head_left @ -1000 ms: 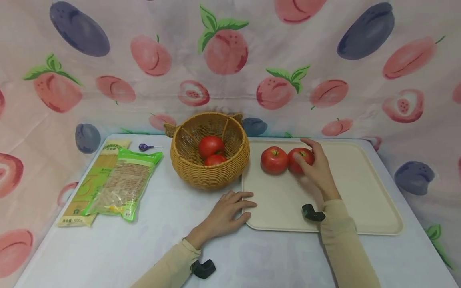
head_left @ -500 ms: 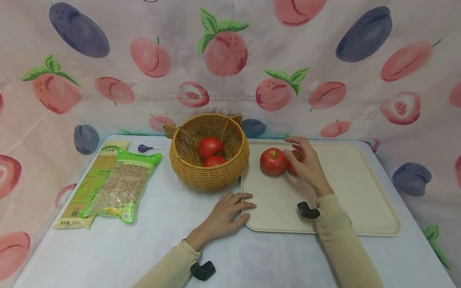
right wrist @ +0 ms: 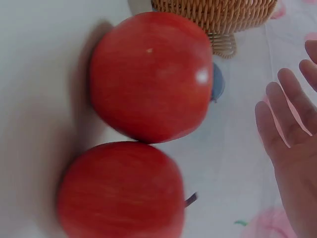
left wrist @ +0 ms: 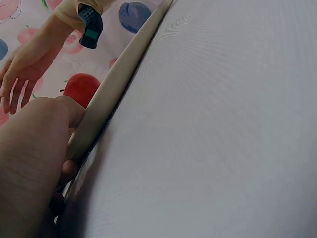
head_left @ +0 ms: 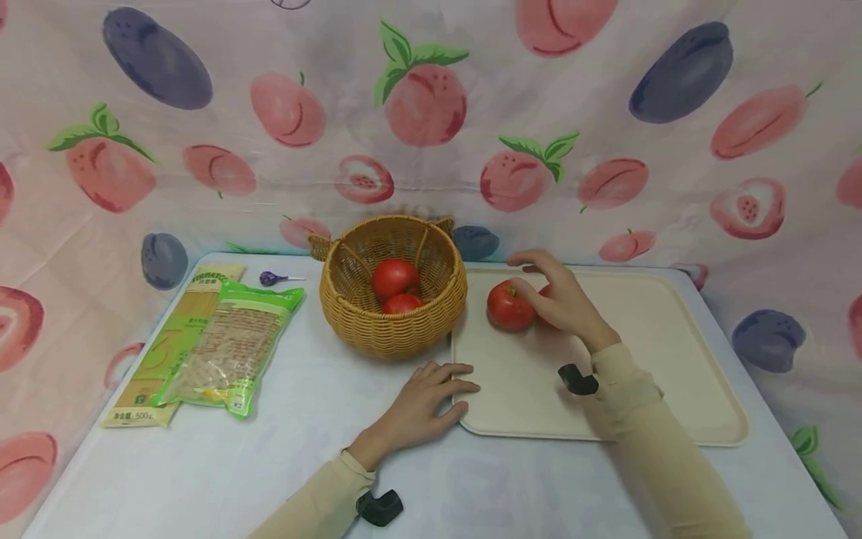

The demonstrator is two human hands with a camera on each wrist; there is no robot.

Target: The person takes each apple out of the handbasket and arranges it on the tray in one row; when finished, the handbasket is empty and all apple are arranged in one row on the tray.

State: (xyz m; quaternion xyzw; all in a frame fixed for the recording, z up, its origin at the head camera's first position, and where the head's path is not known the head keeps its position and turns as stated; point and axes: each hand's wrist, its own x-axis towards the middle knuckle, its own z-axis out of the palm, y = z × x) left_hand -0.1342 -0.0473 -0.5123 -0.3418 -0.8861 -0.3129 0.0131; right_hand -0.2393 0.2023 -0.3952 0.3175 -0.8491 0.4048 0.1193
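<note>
At the left of the head view, a yellow-green noodle packet lies on the white table, partly covered by a clear bag with green ends. A purple lollipop lies just beyond, towards upper left. Left of centre stands a wicker basket with two red apples inside, one higher and one lower. Below it, the left hand has its fingers straight and spread, the tips at the left rim of a cream tray. On the tray, right of the basket, sit the left apple and the right apple, touching. The right hand hovers over them, mostly hiding the right one; its fingers are wide apart and clear of both in the right wrist view.
</note>
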